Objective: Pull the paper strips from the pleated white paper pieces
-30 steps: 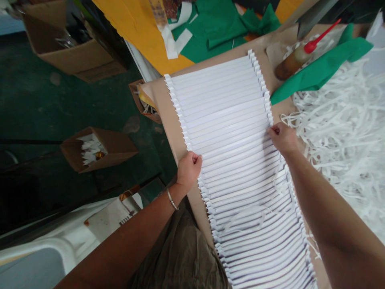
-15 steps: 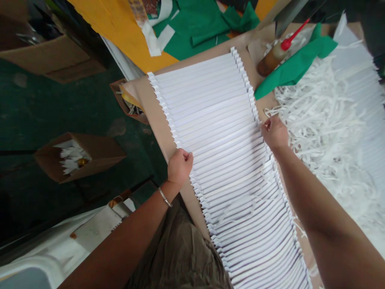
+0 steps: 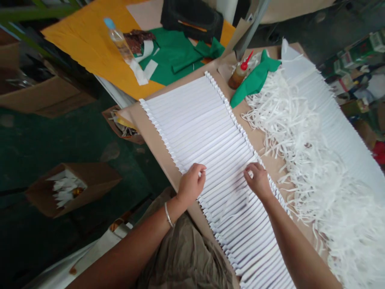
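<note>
Right hand (image 3: 257, 180) is drawn inward over the fanned sheets (image 3: 192, 116), grip unclear; left hand (image 3: 191, 184) is kept pinched on their left edge.

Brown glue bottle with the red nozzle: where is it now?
Head view, upper middle: the brown glue bottle sits at the far end of the white folded paper row, just left of the green cloth.

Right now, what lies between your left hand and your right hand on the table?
Only the row of overlapping white paper sheets: it spans the stretch from left hand to right hand, both touching it. The head view shows this.
</note>
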`<state>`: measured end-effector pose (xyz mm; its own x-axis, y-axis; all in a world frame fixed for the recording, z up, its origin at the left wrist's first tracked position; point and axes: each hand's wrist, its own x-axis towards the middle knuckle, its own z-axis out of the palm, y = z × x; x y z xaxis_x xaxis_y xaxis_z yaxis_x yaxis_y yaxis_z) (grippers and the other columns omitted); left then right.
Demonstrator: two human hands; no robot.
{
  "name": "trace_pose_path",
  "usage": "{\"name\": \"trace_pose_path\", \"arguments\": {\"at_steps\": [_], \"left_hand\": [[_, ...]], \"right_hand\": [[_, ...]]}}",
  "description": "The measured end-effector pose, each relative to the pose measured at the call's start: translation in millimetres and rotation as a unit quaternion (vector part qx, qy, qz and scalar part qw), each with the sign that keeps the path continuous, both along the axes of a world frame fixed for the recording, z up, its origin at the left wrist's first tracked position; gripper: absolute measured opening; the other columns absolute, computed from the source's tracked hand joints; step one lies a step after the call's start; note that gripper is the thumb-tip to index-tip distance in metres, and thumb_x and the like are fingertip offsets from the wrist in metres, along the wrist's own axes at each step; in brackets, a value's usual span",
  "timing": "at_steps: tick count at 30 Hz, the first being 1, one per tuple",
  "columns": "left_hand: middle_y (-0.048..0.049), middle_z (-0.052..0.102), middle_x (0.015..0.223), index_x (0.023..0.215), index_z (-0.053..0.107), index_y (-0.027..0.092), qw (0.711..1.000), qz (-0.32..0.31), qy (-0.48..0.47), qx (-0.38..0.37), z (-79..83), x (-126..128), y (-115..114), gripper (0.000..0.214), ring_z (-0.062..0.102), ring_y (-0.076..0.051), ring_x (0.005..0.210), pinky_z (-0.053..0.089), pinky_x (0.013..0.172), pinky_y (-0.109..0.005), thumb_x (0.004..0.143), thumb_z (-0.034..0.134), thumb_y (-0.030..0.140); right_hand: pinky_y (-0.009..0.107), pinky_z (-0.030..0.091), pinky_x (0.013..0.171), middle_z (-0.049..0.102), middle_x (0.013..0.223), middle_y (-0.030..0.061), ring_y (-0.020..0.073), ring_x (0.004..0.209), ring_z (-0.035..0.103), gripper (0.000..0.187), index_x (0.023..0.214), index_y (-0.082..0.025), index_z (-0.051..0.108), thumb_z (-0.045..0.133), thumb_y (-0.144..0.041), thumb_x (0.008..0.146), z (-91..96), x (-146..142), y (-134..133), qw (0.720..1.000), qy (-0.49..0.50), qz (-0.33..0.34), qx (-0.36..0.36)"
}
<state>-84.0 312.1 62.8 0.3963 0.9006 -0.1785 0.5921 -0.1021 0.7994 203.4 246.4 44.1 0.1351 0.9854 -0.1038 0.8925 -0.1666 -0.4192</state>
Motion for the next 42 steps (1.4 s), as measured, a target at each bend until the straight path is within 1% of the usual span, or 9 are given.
{"name": "trace_pose_path", "arguments": {"at_steps": [2,5,8,11,17,23,30,35,42], "left_hand": [[-0.0088,0.065,0.121,0.115,0.06,0.022,0.992,-0.111,-0.057,0.018,15.3,16.2,-2.3,0.028,0.063,-0.02,0.111,0.051,0.093,-0.032,0.094,0.043,0.019],[-0.0078,0.069,0.115,0.109,0.065,0.022,0.972,-0.212,-0.099,-0.029,28.0,27.6,0.6,0.026,0.064,-0.021,0.11,0.051,0.095,-0.033,0.092,0.045,0.02],[-0.0052,0.072,0.087,0.092,0.069,0.019,0.965,-0.211,-0.103,-0.12,25.8,11.2,11.2,0.02,0.068,-0.019,0.081,0.053,0.078,-0.029,0.091,0.051,0.026],[0.0013,0.062,0.061,0.086,0.068,0.017,0.961,-0.139,-0.1,-0.216,15.8,-28.1,23.3,0.021,0.058,-0.013,0.053,0.047,0.058,-0.024,0.089,0.052,0.031],[0.0071,0.049,0.046,0.079,0.065,0.017,0.951,-0.001,-0.112,-0.287,-0.9,-101.3,34.7,0.024,0.046,-0.009,0.041,0.036,0.047,-0.022,0.083,0.058,0.039],[0.0039,0.059,0.054,0.075,0.064,0.017,0.949,0.057,-0.088,-0.298,-14.3,-125.0,36.3,0.027,0.048,-0.008,0.039,0.035,0.045,-0.021,0.083,0.055,0.041],[0.006,0.055,0.047,0.067,0.057,0.019,0.954,0.131,-0.069,-0.261,-23.3,-106.1,44.9,0.021,0.048,-0.009,0.038,0.037,0.046,-0.022,0.083,0.056,0.032],[0.0031,0.063,0.057,0.072,0.056,0.018,0.946,0.166,-0.087,-0.263,-33.0,-82.2,58.8,0.017,0.057,-0.009,0.044,0.042,0.049,-0.021,0.087,0.051,0.024],[0.0054,0.059,0.053,0.072,0.051,0.02,0.94,0.229,-0.029,-0.25,-50.4,-57.8,60.4,0.018,0.055,-0.009,0.04,0.039,0.043,-0.021,0.087,0.054,0.03]], "right_hand": [[0.041,0.045,0.091,0.069,0.087,0.0064,0.0217,0.086,0.064,0.013,0.089,-0.021,0.061,0.051,-0.029,0.091,23.7,-29.4,-3.1,0.995,0.06,0.069,-0.038],[0.037,0.046,0.088,0.069,0.081,0.0025,0.0185,0.079,0.065,0.012,0.091,-0.022,0.059,0.049,-0.028,0.093,58.7,-65.2,-3.7,0.975,0.153,0.125,-0.101],[0.032,0.047,0.077,0.071,0.082,0.0025,0.0177,0.077,0.065,0.016,0.095,-0.022,0.06,0.047,-0.031,0.094,79.8,-76.8,1.3,0.963,0.199,0.101,-0.149],[0.029,0.047,0.07,0.07,0.08,0.002,0.017,0.073,0.064,0.02,0.094,-0.022,0.062,0.049,-0.037,0.094,85.0,-73.0,11.8,0.958,0.211,0.055,-0.186],[0.027,0.04,0.058,0.062,0.063,-0.0004,0.0144,0.06,0.055,0.032,0.077,-0.021,0.06,0.055,-0.051,0.088,71.0,-75.9,45.2,0.955,0.192,0.048,-0.223],[0.031,0.048,0.071,0.071,0.077,0.0026,0.0182,0.073,0.063,0.031,0.084,-0.022,0.066,0.052,-0.05,0.087,52.7,-68.0,73.1,0.956,0.182,0.073,-0.221],[0.032,0.049,0.072,0.071,0.074,0.0037,0.0197,0.073,0.064,0.03,0.079,-0.021,0.067,0.06,-0.05,0.08,28.7,-18.3,106.3,0.976,0.107,0.018,-0.19],[0.028,0.046,0.061,0.067,0.065,0.0018,0.0175,0.063,0.061,0.031,0.079,-0.018,0.067,0.069,-0.049,0.073,12.8,22.6,153.8,0.983,0.077,-0.055,-0.159],[0.024,0.044,0.064,0.07,0.067,0.0042,0.0126,0.062,0.059,0.022,0.094,-0.014,0.069,0.065,-0.033,0.084,1.7,38.2,210.7,0.978,0.061,-0.065,-0.189]]}}
